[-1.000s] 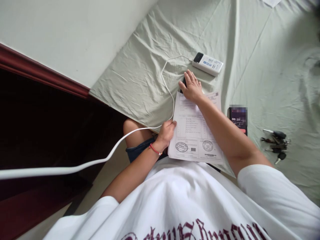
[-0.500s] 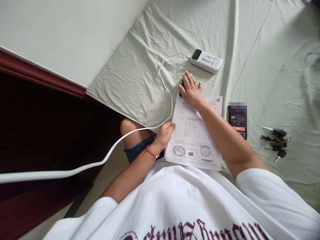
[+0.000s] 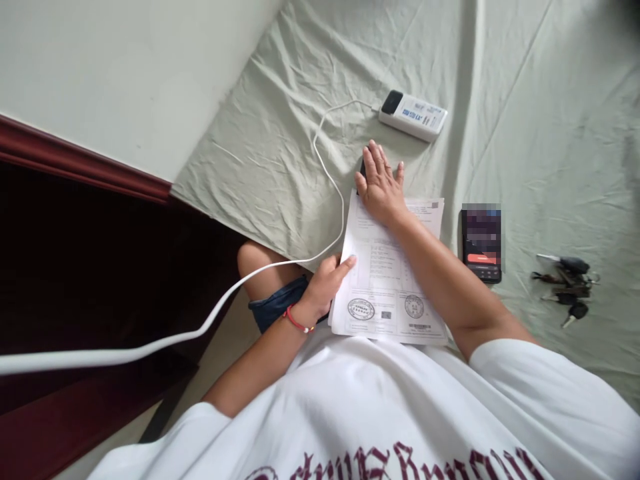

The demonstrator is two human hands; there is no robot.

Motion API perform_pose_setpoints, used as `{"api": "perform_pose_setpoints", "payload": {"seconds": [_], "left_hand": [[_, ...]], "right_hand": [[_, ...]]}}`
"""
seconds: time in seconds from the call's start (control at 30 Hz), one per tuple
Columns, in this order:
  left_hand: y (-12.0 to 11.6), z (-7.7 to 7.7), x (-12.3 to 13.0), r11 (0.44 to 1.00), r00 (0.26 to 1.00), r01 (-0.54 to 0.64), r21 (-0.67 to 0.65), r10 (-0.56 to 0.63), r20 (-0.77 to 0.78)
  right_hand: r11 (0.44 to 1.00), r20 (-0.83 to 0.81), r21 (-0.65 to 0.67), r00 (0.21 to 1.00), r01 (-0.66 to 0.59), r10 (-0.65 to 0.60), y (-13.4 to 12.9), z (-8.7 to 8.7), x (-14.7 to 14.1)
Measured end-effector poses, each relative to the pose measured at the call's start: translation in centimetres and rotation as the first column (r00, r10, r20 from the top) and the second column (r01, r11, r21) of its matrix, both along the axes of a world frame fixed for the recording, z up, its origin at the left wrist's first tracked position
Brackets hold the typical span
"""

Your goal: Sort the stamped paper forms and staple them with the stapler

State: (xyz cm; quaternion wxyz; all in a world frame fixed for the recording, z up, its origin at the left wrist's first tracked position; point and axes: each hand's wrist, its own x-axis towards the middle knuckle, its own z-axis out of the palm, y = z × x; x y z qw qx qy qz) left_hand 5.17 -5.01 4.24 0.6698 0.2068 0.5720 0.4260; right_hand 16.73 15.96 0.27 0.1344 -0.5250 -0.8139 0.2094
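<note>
Printed sheets of paper (image 3: 385, 263), with round and oval stamps near the lower edge, lie at the front of the bed, close to my shirt. My left hand (image 3: 325, 287) grips their left edge, thumb on top and the other fingers hidden underneath. Flat over the top edge of the papers rests my right hand (image 3: 383, 187), its fingers stretched and apart. Beneath its palm and fingers is a black object (image 3: 365, 161), mostly covered, so I cannot tell its kind.
A white power bank (image 3: 414, 117) lies beyond my right hand, its white cable (image 3: 327, 170) looping left past the papers. Right of my forearm are a phone (image 3: 483, 247) and a bunch of keys (image 3: 567, 283). A green sheet (image 3: 270, 133) covers the bed.
My left thumb has slid farther onto the papers, and that hand has shifted slightly down. My right hand stays nearly in place over the black object.
</note>
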Motion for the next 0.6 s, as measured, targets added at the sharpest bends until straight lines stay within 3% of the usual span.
{"api": "perform_pose_setpoints", "payload": {"seconds": [0.13, 0.33, 0.47, 0.6], "left_hand": [[-1.3, 0.3, 0.3, 0.973, 0.977, 0.203, -0.108, -0.195, 0.085], [-2.4, -0.8, 0.7, 0.951, 0.963, 0.269, -0.151, -0.265, 0.046], [-3.6, -0.7, 0.6, 0.947, 0.953, 0.294, -0.131, -0.280, 0.118], [-5.1, -0.1, 0.7, 0.950, 0.952, 0.292, -0.107, -0.279, 0.125]], "right_hand": [[1.000, -0.034, 0.025, 0.999, -0.007, 0.007, 0.6, -0.6, -0.2], [0.996, -0.047, 0.030, 0.996, 0.079, -0.078, 0.3, 0.6, 1.8], [0.985, -0.030, 0.044, 0.986, 0.167, -0.166, -2.9, 2.0, 6.2], [0.966, -0.082, 0.086, 0.968, 0.245, -0.238, -8.2, 2.1, 11.1]]}}
